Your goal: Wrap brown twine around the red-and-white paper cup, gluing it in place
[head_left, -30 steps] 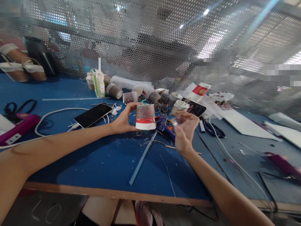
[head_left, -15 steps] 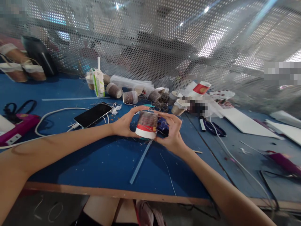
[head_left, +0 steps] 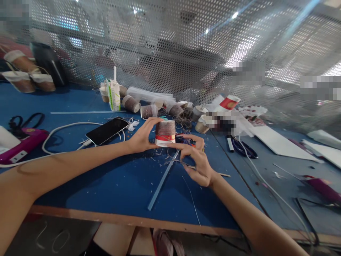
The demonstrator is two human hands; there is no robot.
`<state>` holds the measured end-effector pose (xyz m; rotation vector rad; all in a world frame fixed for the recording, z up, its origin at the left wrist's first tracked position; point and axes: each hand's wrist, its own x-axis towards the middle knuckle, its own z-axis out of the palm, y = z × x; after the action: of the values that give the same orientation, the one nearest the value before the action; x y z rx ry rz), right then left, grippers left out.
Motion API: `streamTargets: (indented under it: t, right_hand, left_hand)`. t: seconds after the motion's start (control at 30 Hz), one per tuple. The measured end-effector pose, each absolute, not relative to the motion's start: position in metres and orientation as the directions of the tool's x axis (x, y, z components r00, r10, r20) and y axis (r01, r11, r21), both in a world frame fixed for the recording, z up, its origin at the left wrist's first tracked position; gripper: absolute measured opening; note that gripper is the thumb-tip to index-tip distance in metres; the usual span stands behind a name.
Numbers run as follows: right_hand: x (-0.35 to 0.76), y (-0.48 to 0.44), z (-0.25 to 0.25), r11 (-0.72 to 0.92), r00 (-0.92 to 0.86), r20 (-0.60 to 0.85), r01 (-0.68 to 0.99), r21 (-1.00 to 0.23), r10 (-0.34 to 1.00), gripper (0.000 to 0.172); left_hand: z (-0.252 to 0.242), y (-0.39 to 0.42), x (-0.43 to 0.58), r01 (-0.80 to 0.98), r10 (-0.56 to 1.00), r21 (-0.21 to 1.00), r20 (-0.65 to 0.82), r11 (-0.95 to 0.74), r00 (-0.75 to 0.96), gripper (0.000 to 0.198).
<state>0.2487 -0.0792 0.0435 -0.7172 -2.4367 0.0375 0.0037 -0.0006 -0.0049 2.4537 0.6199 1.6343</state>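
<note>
My left hand [head_left: 144, 137] grips an upside-down paper cup [head_left: 165, 138] by its left side. Rows of brown twine wrap the cup's upper part; a red band and white rim show below. Beside it, my right hand [head_left: 195, 158] has curled fingers, with its index fingertip at the cup's lower rim. A loose length of twine [head_left: 173, 162] runs below the cup into the right hand's fingers; how firmly it is pinched is hard to see. Under the hands lies a long translucent strip [head_left: 162, 183]. A dark blue item behind the right hand is mostly hidden.
A phone [head_left: 108, 131] on a white cable lies left, near a purple power strip [head_left: 23, 145]. Several twine-wrapped cups, a drink carton [head_left: 113, 95] and tangled twine [head_left: 183, 119] line the mesh wall [head_left: 133, 53]. White boards [head_left: 285, 142] lie right.
My right hand has come off the cup's side and shifted lower, fingers curling by the rim and twine. The cup rose slightly in my left hand. Loose twine now shows below it.
</note>
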Motion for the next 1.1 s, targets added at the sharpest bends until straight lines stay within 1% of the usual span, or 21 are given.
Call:
streamTargets:
  t: [0.07,0.13,0.2,0.27,0.33,0.4,0.43,0.5,0.53,0.6,0.63,0.67,0.7,0.77,0.83,0.93,1.0,1.03,1.1]
  right_hand:
    - [0.246,-0.081,0.044,0.855,-0.704,0.501,0.489,-0.170,0.503,0.025]
    - [0.243,-0.083,0.044,0.847,-0.695,0.509,0.511,-0.148,0.508,0.025]
    - [0.241,-0.085,0.045,0.850,-0.665,0.568,0.512,-0.126,0.485,0.023]
    - [0.242,-0.086,0.045,0.861,-0.607,0.656,0.490,-0.136,0.449,0.018]
    - [0.244,-0.084,0.045,0.857,-0.513,0.738,0.485,-0.173,0.439,0.013]
    - [0.245,-0.080,0.044,0.810,-0.403,0.770,0.535,-0.241,0.495,0.012]
    - [0.246,-0.078,0.045,0.763,-0.349,0.764,0.586,-0.274,0.543,0.013]
    - [0.247,-0.072,0.047,0.592,-0.241,0.710,0.750,-0.297,0.661,0.021]
    - [0.248,-0.069,0.048,0.468,-0.185,0.671,0.842,-0.268,0.718,0.025]
    - [0.250,-0.066,0.052,0.194,-0.078,0.572,0.970,-0.145,0.817,0.030]
    - [0.251,-0.065,0.054,0.078,-0.027,0.506,0.994,-0.079,0.862,0.029]
    - [0.252,-0.064,0.056,-0.004,0.014,0.437,1.000,-0.025,0.900,0.027]
    - [0.253,-0.064,0.058,-0.044,0.037,0.372,0.999,0.010,0.928,0.025]
    - [0.254,-0.065,0.060,-0.024,0.014,0.269,0.999,0.035,0.963,0.023]
    - [0.252,-0.067,0.061,0.044,-0.050,0.199,0.998,0.035,0.979,0.025]
    - [0.247,-0.069,0.059,0.078,-0.081,0.108,0.996,0.037,0.991,0.040]
    - [0.245,-0.069,0.057,0.053,-0.056,0.086,0.998,0.031,0.995,0.048]
    - [0.245,-0.067,0.056,0.035,-0.037,0.080,0.999,0.020,0.996,0.048]
    - [0.245,-0.064,0.055,-0.003,0.004,0.081,1.000,-0.013,0.997,0.044]
  left_hand:
    - [-0.004,-0.001,0.004,0.275,0.415,0.335,0.849,-0.901,0.327,0.081]
    - [-0.004,-0.001,0.003,0.274,0.421,0.340,0.842,-0.900,0.337,0.081]
    - [-0.005,0.000,0.003,0.261,0.420,0.344,0.840,-0.902,0.343,0.079]
    - [-0.008,0.002,0.003,0.244,0.428,0.364,0.846,-0.899,0.317,0.078]
    - [-0.012,0.007,0.004,0.227,0.462,0.414,0.854,-0.882,0.239,0.078]
    - [-0.017,0.014,0.004,0.213,0.510,0.479,0.851,-0.851,0.124,0.081]
    - [-0.020,0.017,0.003,0.205,0.530,0.508,0.846,-0.837,0.067,0.082]
    - [-0.023,0.023,0.002,0.190,0.534,0.526,0.845,-0.829,-0.010,0.085]
    - [-0.024,0.026,0.002,0.182,0.526,0.522,0.850,-0.833,-0.032,0.086]
    - [-0.025,0.029,0.000,0.164,0.503,0.506,0.862,-0.846,-0.064,0.085]
    - [-0.024,0.030,0.000,0.153,0.496,0.503,0.864,-0.851,-0.083,0.082]
    - [-0.024,0.031,0.000,0.142,0.493,0.503,0.864,-0.853,-0.098,0.078]
    - [-0.023,0.031,0.000,0.132,0.497,0.508,0.861,-0.851,-0.107,0.074]
    - [-0.023,0.031,0.000,0.115,0.517,0.526,0.850,-0.843,-0.102,0.069]
    - [-0.023,0.031,0.002,0.085,0.549,0.555,0.832,-0.828,-0.082,0.073]
    - [-0.023,0.029,0.005,0.016,0.605,0.607,0.794,-0.794,-0.056,0.081]
    - [-0.023,0.026,0.006,-0.013,0.619,0.618,0.785,-0.786,-0.022,0.081]
    - [-0.023,0.024,0.006,-0.021,0.612,0.612,0.791,-0.791,0.005,0.080]
    - [-0.021,0.020,0.006,-0.028,0.576,0.580,0.813,-0.814,0.087,0.080]
